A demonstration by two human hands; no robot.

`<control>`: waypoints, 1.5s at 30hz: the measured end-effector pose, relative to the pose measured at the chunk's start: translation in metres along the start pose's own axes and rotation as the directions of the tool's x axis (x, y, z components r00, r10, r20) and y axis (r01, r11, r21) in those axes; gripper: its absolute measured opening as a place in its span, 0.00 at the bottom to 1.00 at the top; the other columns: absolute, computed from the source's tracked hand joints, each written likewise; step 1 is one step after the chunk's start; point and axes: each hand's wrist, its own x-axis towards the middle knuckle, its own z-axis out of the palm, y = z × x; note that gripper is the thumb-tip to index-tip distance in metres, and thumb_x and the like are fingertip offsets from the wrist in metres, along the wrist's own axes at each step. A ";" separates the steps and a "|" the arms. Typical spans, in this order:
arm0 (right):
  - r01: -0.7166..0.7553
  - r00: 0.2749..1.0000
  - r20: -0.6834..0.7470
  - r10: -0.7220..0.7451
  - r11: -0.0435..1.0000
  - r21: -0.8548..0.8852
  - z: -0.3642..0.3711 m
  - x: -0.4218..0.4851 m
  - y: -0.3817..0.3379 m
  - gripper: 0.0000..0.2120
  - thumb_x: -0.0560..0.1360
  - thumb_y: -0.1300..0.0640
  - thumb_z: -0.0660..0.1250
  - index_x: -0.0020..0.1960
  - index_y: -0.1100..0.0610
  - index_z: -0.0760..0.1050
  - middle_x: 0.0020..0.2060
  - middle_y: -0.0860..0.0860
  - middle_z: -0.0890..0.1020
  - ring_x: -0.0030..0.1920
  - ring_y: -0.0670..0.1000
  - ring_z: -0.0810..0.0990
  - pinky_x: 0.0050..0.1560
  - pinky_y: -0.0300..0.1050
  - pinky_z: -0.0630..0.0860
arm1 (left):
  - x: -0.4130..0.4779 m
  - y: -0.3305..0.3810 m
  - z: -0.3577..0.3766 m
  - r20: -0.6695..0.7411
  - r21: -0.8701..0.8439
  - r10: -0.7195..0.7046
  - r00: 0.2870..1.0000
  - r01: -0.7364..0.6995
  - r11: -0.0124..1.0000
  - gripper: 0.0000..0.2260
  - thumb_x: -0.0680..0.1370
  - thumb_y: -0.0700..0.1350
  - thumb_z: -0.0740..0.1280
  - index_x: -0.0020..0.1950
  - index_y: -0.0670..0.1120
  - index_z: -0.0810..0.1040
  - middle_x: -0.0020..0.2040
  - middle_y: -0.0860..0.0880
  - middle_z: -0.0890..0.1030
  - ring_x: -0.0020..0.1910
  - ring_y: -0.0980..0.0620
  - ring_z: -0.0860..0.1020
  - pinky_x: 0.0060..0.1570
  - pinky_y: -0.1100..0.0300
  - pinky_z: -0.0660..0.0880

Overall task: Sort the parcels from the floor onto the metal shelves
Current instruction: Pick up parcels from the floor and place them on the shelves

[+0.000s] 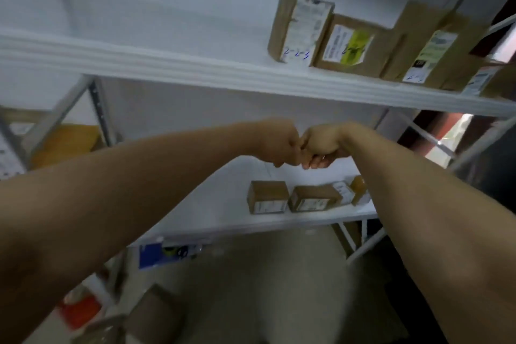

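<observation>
**Both fists meet in front of the shelves**

The person's two bare arms reach forward. The left hand [279, 145] and the right hand [321, 145] are each curled into a fist. Their knuckles touch in mid-air, between the two shelf levels. Nothing can be seen held in either fist. A small glint shows at the right hand's fingers [315, 160], too small to identify.

The upper shelf [167, 64] is white metal and carries brown parcels towards its right end:
- A tall parcel [300, 28] stands upright with a white label facing out.
- A lower parcel [349, 46] with a yellow-green sticker stands just beside it.
- A third parcel [435, 53] with a pale label stands further right.
- A fourth parcel [491, 81] is cut off by the frame edge.

The lower shelf [223, 220] holds two small brown boxes, one [268, 197] just beside the other [314, 198]. An amber-coloured item [358, 188] sits to their right, partly hidden behind the right forearm. A blue tag [150, 255] hangs at this shelf's front edge.

On a separate rack at the left lies a yellow package [64, 144].

On the floor [265, 274], at the lower left, sits a blurred brown parcel [152, 313]. An orange object [79, 313] is near it, too blurred to identify.
</observation>
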 end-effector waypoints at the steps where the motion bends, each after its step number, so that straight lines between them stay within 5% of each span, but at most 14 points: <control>1: -0.003 0.998 0.068 0.002 1.000 0.014 0.023 0.009 -0.007 0.06 0.79 0.66 0.67 0.52 0.60 0.82 0.38 0.54 0.86 0.33 0.48 0.82 0.37 0.41 0.80 | -0.010 -0.022 0.018 0.042 -0.021 -0.046 0.998 0.046 0.999 0.09 0.77 0.46 0.67 0.46 0.42 0.84 0.33 0.52 0.82 0.37 0.52 0.80 0.38 0.59 0.74; 6: -0.002 0.921 0.389 -0.002 1.000 0.010 0.139 0.065 -0.045 0.07 0.79 0.63 0.70 0.56 0.59 0.82 0.49 0.56 0.87 0.44 0.53 0.87 0.44 0.46 0.84 | -0.063 -0.128 0.100 0.295 -0.152 -0.287 0.911 0.341 0.928 0.09 0.79 0.45 0.66 0.56 0.45 0.81 0.46 0.49 0.84 0.41 0.52 0.83 0.48 0.54 0.81; 9: 0.038 0.876 0.482 -0.020 0.999 -0.028 0.207 0.097 -0.064 0.06 0.79 0.61 0.71 0.55 0.55 0.81 0.48 0.54 0.85 0.43 0.51 0.85 0.41 0.45 0.83 | -0.098 -0.180 0.145 0.356 -0.199 -0.434 0.828 0.521 0.830 0.09 0.77 0.43 0.67 0.56 0.44 0.82 0.42 0.49 0.84 0.33 0.56 0.81 0.34 0.63 0.78; 14: 0.147 0.866 0.488 -0.110 0.989 -0.037 0.319 0.141 -0.073 0.06 0.80 0.58 0.67 0.57 0.53 0.78 0.48 0.53 0.82 0.49 0.53 0.83 0.49 0.48 0.81 | -0.161 -0.249 0.231 0.383 -0.488 -0.683 0.622 0.764 0.422 0.10 0.79 0.42 0.66 0.58 0.39 0.80 0.51 0.41 0.84 0.41 0.49 0.79 0.38 0.58 0.76; 18: 0.130 0.825 0.555 -0.102 0.991 -0.012 0.393 0.159 -0.066 0.06 0.81 0.60 0.64 0.58 0.56 0.77 0.49 0.55 0.80 0.48 0.53 0.79 0.44 0.44 0.78 | -0.206 -0.279 0.305 0.423 -0.632 -0.798 0.429 0.771 0.079 0.11 0.79 0.40 0.66 0.59 0.37 0.79 0.43 0.45 0.82 0.37 0.51 0.78 0.38 0.58 0.76; 21: 0.106 0.802 0.593 -0.072 0.994 -0.022 0.445 0.176 -0.057 0.10 0.82 0.61 0.62 0.62 0.61 0.76 0.42 0.54 0.79 0.40 0.50 0.78 0.37 0.42 0.74 | -0.229 -0.292 0.355 0.487 -0.690 -0.802 0.347 0.715 -0.110 0.10 0.79 0.39 0.66 0.59 0.39 0.76 0.43 0.44 0.81 0.37 0.50 0.78 0.35 0.59 0.75; 25: 0.033 0.835 0.550 -0.024 0.999 -0.005 0.528 0.202 -0.043 0.02 0.82 0.60 0.62 0.50 0.56 0.73 0.41 0.55 0.78 0.34 0.49 0.75 0.35 0.42 0.72 | -0.248 -0.306 0.423 0.555 -0.723 -0.794 0.248 0.617 -0.312 0.08 0.78 0.37 0.67 0.57 0.38 0.77 0.41 0.44 0.82 0.34 0.51 0.78 0.28 0.63 0.73; 28: 0.062 0.849 0.527 -0.040 0.998 -0.024 0.599 0.226 -0.023 0.03 0.80 0.58 0.65 0.49 0.57 0.75 0.50 0.60 0.81 0.43 0.55 0.77 0.43 0.46 0.72 | -0.257 -0.321 0.480 0.594 -0.735 -0.773 0.224 0.542 -0.408 0.08 0.78 0.38 0.67 0.55 0.37 0.79 0.41 0.44 0.83 0.33 0.51 0.79 0.26 0.66 0.74; 30: 0.083 0.852 0.523 -0.028 0.993 -0.082 0.644 0.240 -0.007 0.11 0.79 0.54 0.67 0.57 0.60 0.78 0.58 0.59 0.82 0.51 0.55 0.79 0.48 0.44 0.72 | -0.262 -0.331 0.518 0.618 -0.727 -0.757 0.212 0.520 -0.448 0.07 0.79 0.38 0.67 0.55 0.39 0.79 0.41 0.43 0.83 0.32 0.52 0.78 0.26 0.66 0.72; 32: 0.087 0.854 0.521 0.002 0.986 -0.145 0.685 0.254 0.010 0.15 0.79 0.50 0.67 0.59 0.59 0.79 0.56 0.56 0.82 0.57 0.57 0.80 0.53 0.43 0.73 | -0.266 -0.344 0.556 0.648 -0.712 -0.733 0.208 0.507 -0.486 0.05 0.78 0.38 0.66 0.53 0.40 0.78 0.42 0.42 0.81 0.31 0.52 0.76 0.29 0.64 0.70; 34: 0.066 0.843 0.537 0.038 0.983 -0.172 0.722 0.268 0.029 0.12 0.78 0.48 0.67 0.54 0.57 0.78 0.50 0.54 0.82 0.55 0.57 0.80 0.52 0.45 0.74 | -0.269 -0.358 0.594 0.676 -0.695 -0.708 0.204 0.497 -0.520 0.03 0.78 0.37 0.65 0.50 0.42 0.77 0.42 0.42 0.79 0.31 0.52 0.73 0.28 0.65 0.68; 40: -0.121 0.844 0.493 0.211 0.971 -0.208 0.830 0.329 0.080 0.33 0.74 0.41 0.70 0.69 0.61 0.67 0.63 0.59 0.78 0.62 0.61 0.79 0.60 0.51 0.77 | -0.268 -0.404 0.707 0.698 -0.679 -0.694 0.178 0.474 -0.561 0.02 0.78 0.38 0.65 0.47 0.44 0.77 0.40 0.44 0.78 0.35 0.51 0.73 0.28 0.63 0.67; 45: -0.128 0.803 0.514 0.303 0.929 -0.347 0.923 0.383 0.100 0.14 0.75 0.34 0.60 0.52 0.43 0.70 0.67 0.58 0.65 0.67 0.64 0.67 0.66 0.55 0.70 | -0.261 -0.454 0.801 0.710 -0.649 -0.686 0.156 0.522 -0.553 0.08 0.79 0.42 0.66 0.53 0.39 0.80 0.45 0.40 0.84 0.38 0.48 0.78 0.32 0.62 0.74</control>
